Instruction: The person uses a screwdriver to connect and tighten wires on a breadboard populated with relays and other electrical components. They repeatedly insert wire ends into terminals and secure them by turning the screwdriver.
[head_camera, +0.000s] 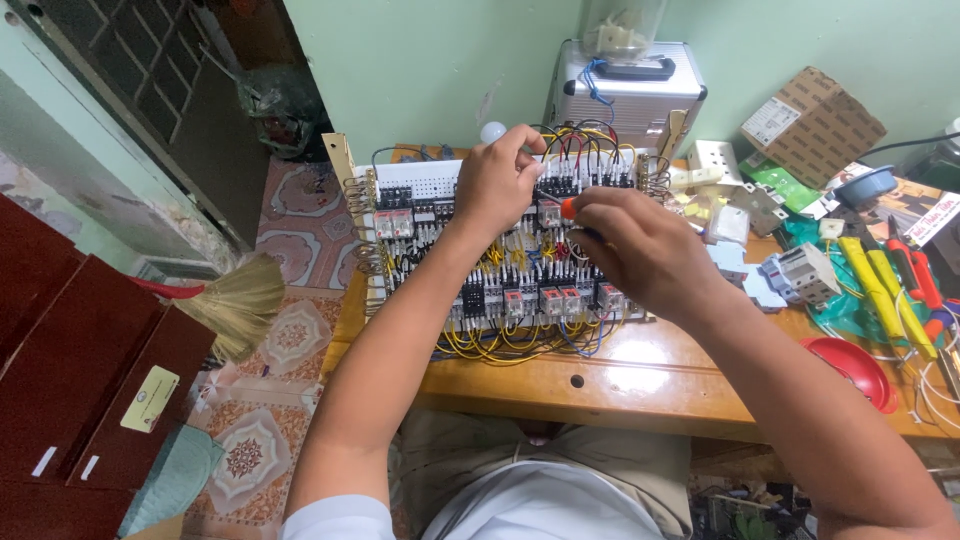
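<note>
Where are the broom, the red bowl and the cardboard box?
broom (240, 300), head view, on its straw bristles.
red bowl (855, 370), head view, on its inner surface.
cardboard box (815, 125), head view, on its brown top face.

Bare wooden table before the wired panel; tools crowd its right.
</note>
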